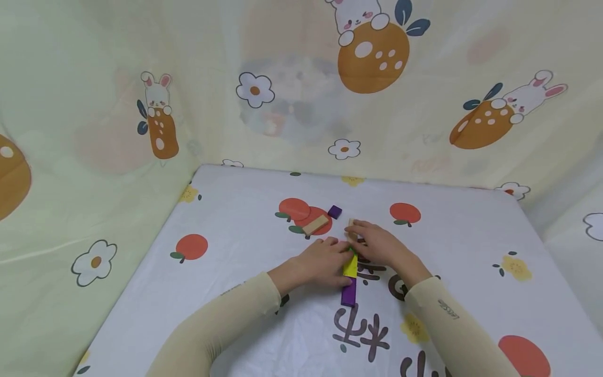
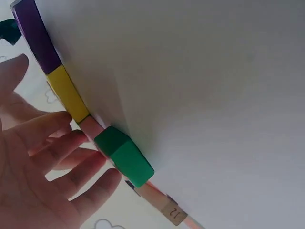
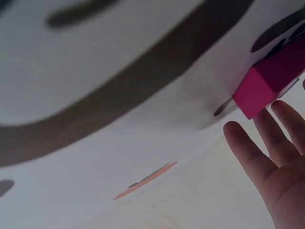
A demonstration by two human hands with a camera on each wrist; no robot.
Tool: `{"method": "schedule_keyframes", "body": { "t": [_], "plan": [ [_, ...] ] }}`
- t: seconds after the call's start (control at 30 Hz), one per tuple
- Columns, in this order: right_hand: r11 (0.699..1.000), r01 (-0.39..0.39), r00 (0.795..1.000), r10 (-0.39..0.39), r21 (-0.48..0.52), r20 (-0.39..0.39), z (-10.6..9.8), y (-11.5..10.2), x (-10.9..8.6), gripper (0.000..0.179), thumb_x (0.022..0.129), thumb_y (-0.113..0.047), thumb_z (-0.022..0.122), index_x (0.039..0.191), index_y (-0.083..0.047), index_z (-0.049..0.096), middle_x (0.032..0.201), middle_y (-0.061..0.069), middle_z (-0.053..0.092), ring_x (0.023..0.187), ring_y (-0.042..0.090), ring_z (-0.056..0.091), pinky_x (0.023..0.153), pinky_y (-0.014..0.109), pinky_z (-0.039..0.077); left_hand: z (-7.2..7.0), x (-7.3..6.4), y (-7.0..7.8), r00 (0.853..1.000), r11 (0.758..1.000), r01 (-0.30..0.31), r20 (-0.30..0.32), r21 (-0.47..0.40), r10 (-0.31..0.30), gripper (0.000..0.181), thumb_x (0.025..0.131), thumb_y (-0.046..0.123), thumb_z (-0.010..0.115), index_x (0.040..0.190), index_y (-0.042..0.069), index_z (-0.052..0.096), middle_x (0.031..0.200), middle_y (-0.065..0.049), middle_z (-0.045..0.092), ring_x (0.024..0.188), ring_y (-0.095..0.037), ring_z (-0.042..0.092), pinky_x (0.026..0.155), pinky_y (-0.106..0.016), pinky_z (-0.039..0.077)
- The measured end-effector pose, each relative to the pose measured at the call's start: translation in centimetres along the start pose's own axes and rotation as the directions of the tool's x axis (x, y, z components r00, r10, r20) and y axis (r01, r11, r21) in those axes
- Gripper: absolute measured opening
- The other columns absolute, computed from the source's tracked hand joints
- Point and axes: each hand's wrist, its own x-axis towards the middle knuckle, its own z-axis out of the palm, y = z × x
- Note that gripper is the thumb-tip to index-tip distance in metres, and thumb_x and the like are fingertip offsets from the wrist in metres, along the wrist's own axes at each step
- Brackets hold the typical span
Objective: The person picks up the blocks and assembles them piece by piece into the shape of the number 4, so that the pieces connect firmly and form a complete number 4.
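In the head view, both hands meet at a row of small coloured blocks. The left hand (image 1: 325, 261) lies along its left side; in the left wrist view its extended fingers (image 2: 90, 167) reach the edge beside the yellow block (image 2: 69, 93) and a pinkish block (image 2: 91, 128). A purple block (image 2: 39, 40) forms one end, and a green block (image 2: 129, 157) stands out past the pinkish one. Over the row's far end is the right hand (image 1: 377, 243), by a light wooden block (image 1: 350, 224). The right wrist view shows its straight fingertips at a magenta block (image 3: 259, 93).
Beyond the hands lie a loose wooden block (image 1: 315, 225) and a small purple block (image 1: 335, 212). They rest on a white cloth (image 1: 245, 209) printed with fruit, flowers and dark lettering. Patterned curtains (image 1: 292, 136) enclose the back and sides.
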Motion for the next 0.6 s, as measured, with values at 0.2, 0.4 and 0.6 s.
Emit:
{"method": "schedule_keyframes", "body": {
  "t": [0.2, 0.4, 0.6],
  "plan": [
    [0.998, 0.063, 0.997, -0.062, 0.012, -0.053, -0.2, -0.5, -1.3, 0.046, 0.101, -0.024, 0.065, 0.145, -0.011, 0.059, 0.159, 0.022, 0.045, 0.147, 0.046, 0.042, 0.116, 0.063, 0.038, 0.0, 0.2, 0.0, 1.000, 1.000, -0.002, -0.025, 0.018, 0.002, 0.066, 0.096, 0.058, 0.063, 0.152, 0.025, 0.054, 0.157, 0.000, 0.048, 0.145, -0.026, 0.046, 0.116, -0.045, 0.044],
    [0.998, 0.055, 0.998, -0.055, 0.003, -0.044, -0.6, -1.7, -2.3, 0.049, 0.099, -0.027, 0.068, 0.146, -0.013, 0.059, 0.160, 0.021, 0.044, 0.147, 0.046, 0.042, 0.113, 0.064, 0.041, -0.3, -0.5, -1.3, 0.996, 0.999, 0.012, -0.091, 0.030, -0.009, 0.051, 0.096, 0.052, 0.065, 0.139, 0.024, 0.066, 0.149, 0.000, 0.056, 0.139, -0.024, 0.052, 0.115, -0.045, 0.045],
    [0.996, 0.080, 0.997, -0.080, -0.049, -0.008, 0.0, -2.5, -3.3, 0.059, 0.093, -0.033, 0.076, 0.147, -0.014, 0.059, 0.159, 0.020, 0.045, 0.144, 0.045, 0.045, 0.110, 0.063, 0.045, -0.9, -1.5, -3.0, 0.991, 0.995, 0.095, -0.096, -0.017, -0.097, 0.046, 0.097, 0.046, 0.068, 0.137, 0.023, 0.067, 0.137, 0.000, 0.065, 0.128, -0.020, 0.060, 0.108, -0.044, 0.051]
  ]
}}
